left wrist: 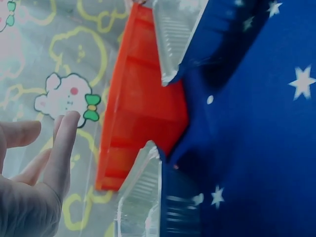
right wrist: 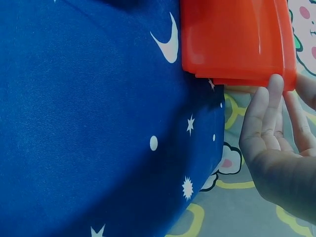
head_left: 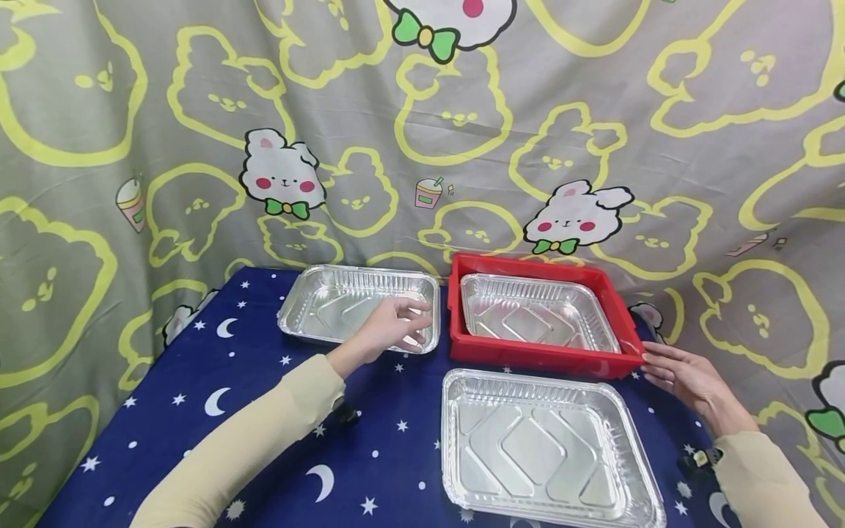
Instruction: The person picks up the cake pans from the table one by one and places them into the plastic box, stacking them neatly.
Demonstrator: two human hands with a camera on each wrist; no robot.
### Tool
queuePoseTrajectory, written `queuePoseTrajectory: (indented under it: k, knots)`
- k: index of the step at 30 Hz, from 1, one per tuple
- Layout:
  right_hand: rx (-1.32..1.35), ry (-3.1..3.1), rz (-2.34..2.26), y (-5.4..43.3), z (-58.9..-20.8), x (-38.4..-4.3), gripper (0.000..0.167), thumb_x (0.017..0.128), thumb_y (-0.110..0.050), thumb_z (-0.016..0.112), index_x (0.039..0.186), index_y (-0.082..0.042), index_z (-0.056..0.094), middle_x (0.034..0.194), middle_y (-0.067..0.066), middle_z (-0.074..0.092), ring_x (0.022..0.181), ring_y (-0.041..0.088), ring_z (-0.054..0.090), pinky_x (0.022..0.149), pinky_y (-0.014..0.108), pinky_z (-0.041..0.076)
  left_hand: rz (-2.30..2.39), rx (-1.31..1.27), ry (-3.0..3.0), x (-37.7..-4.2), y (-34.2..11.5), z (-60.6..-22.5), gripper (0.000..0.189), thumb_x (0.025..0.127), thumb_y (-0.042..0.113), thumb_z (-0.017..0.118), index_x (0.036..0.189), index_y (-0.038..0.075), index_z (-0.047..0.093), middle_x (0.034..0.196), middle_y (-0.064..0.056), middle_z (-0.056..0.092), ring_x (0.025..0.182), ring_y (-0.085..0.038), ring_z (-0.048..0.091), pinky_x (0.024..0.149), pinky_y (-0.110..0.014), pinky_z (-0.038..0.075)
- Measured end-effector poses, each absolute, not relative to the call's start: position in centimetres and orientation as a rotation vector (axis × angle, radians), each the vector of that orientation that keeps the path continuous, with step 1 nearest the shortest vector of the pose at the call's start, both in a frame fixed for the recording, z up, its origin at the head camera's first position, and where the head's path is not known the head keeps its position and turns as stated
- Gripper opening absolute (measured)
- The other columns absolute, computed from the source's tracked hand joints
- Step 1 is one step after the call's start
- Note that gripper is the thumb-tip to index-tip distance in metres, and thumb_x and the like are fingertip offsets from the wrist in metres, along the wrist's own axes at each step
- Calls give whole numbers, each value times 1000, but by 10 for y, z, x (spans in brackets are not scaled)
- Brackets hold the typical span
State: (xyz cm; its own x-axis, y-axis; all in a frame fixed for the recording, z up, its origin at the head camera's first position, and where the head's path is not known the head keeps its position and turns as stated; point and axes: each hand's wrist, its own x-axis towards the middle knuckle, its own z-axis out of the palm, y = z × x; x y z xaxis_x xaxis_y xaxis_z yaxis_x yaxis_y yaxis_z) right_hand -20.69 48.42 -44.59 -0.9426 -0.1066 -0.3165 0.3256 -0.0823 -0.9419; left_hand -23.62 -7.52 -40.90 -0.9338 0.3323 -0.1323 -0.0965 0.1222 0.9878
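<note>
My left hand (head_left: 396, 323) hovers over the right end of a rectangular foil tray (head_left: 330, 301) at the back left. Its fingers are loosely bent and nothing lies between them. In the left wrist view this hand (left wrist: 39, 182) stands apart from the foil rims. At the back right is a red plastic bin (head_left: 528, 356) with a second foil tray (head_left: 538, 312) inside it. My right hand (head_left: 689, 381) reaches to the bin's front right corner. In the right wrist view its fairly straight fingertips (right wrist: 275, 81) are right at the red wall, with the fingers spread.
A third foil tray (head_left: 541, 447) lies in front of the bin, near the table's front. Blue cloth (head_left: 264, 455) printed with moons and stars covers the table. Behind it hangs a grey patterned curtain (head_left: 370, 110), close to the bin's back wall.
</note>
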Motion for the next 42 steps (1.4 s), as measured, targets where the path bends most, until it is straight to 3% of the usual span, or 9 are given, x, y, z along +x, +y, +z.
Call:
queuePoseTrajectory:
  k: [8,16,29,42]
  knots:
    - [226,1902,-2093,483,-445,-206,41,108,-1,54,100,-31,82,95,-7,82,86,9,79,76,25,67,1885,229,2014,-215,-79,-421,45,103,8,66,143,-7,57,129,-35,64,70,-12,72,68,-36,70]
    - [245,1950,-2052,482,-444,-205,37,107,-5,59,99,-34,81,96,-11,81,87,8,79,78,24,68,1877,200,1969,-198,-83,-443,47,101,8,68,142,-10,56,109,-17,73,72,-16,74,68,-38,70]
    - [247,1933,-2063,481,-442,-204,37,107,-4,59,99,-32,81,95,-9,82,86,8,79,77,24,68,1888,163,1896,-171,-78,-472,46,101,7,67,141,-12,55,119,-33,70,70,-14,73,68,-37,70]
    - [253,1933,-2070,483,-445,-206,38,107,-3,58,99,-32,82,95,-9,82,86,8,79,77,25,68,1925,136,1816,-149,-63,-488,42,102,9,68,137,-12,58,112,-29,74,72,-15,74,68,-37,70]
